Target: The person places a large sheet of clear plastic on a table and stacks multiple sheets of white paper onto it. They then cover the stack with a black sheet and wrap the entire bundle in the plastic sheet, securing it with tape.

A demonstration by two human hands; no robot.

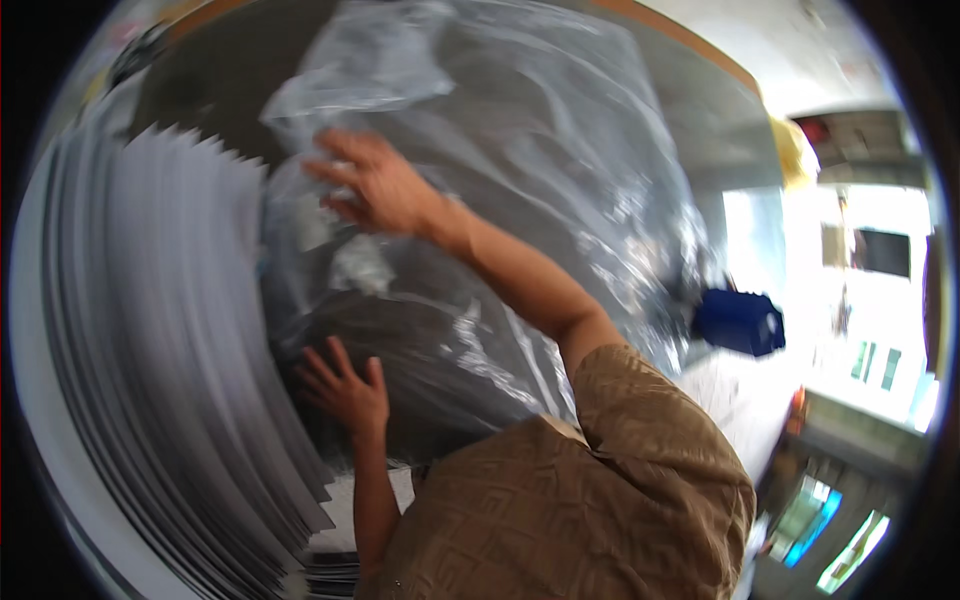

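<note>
A large, crumpled sheet or bag of clear plastic (560,150) lies spread over a dark grey tabletop (700,120). My left hand (352,395), fingers spread, is at the plastic's near left part, close beside a tall stack of grey-white sheets (190,290). Farther forward, my right hand (375,185) reaches across the plastic with its fingers apart and slightly blurred. Whether it touches the film I cannot tell. Neither hand has anything in its grasp. A small whitish patch (360,265) shows on the plastic between my hands.
The stack with its fanned, stepped edges fills the left side. A dark blue object (738,322) stands at the right, by the plastic's edge. Something yellow (795,155) hangs at the far right corner of the table. An orange-brown edge (690,35) borders the tabletop's far side.
</note>
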